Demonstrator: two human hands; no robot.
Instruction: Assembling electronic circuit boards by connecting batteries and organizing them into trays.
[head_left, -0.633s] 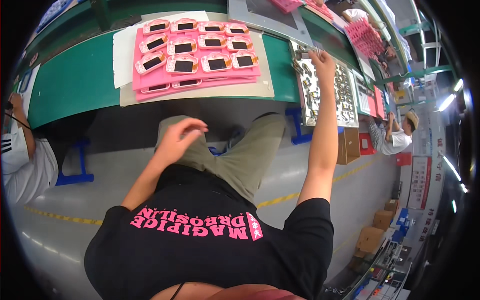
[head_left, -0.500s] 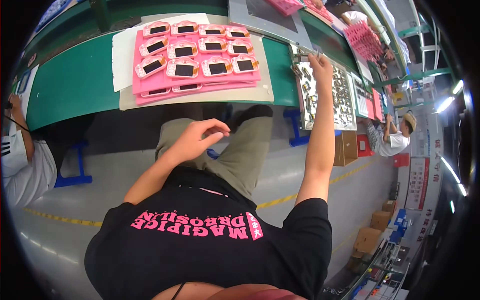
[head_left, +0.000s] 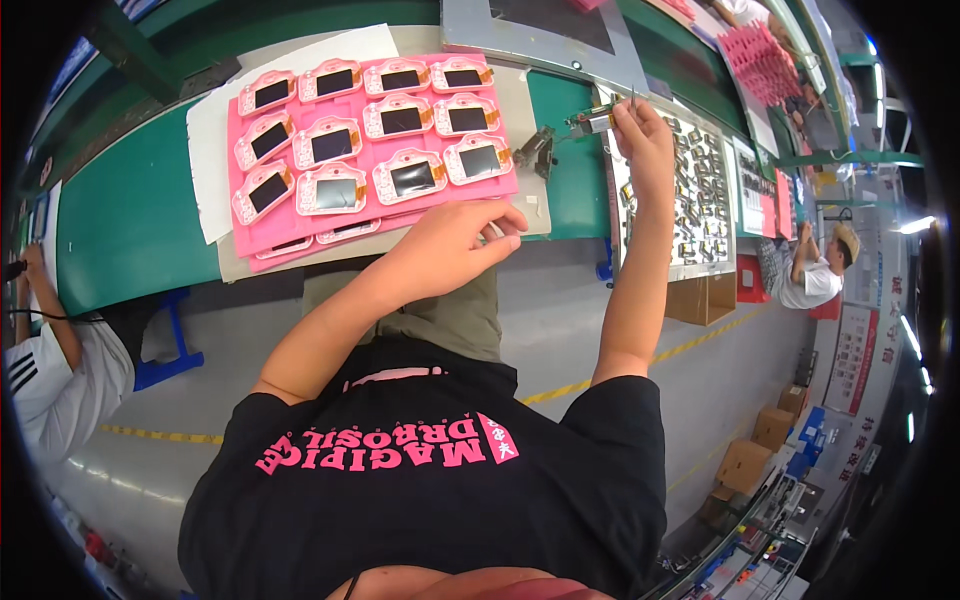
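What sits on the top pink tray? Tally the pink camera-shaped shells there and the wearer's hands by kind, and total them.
Pink plastic camera-shaped shells with dark screens: 12
Bare hands, left hand and right hand: 2
Total: 14

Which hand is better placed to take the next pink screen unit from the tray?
Probably left: the left hand sits at the pink tray edge, while the right hand is over the parts tray, pinching a small part.

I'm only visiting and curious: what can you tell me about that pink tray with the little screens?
The pink tray looks like moulded plastic and lies flat on a pale sheet on the green bench. It holds three rows of pink-framed units, dark screens up. More trays seem stacked beneath. The left hand hovers at its near right corner; contact is unclear.
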